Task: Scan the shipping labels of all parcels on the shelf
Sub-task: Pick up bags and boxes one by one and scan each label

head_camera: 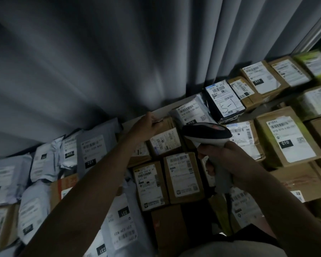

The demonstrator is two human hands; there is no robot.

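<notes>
Scanner (207, 133) | head points up-left | right hand (220, 160) grips handle

Left arm (85, 182): bare, extended forward and up from the lower left, nearly straight. Left hand (148, 125): at full reach, back of hand toward the camera, fingers curled over the top edge of a box; the grip appears to be a pinch, though dim light obscures the fingertips. Right arm (271, 197): bare, entering from the lower right, bent slightly at the wrist. Right hand (222, 160): fingers wrapped around the handle of a scanner, head pointing forward.
</notes>
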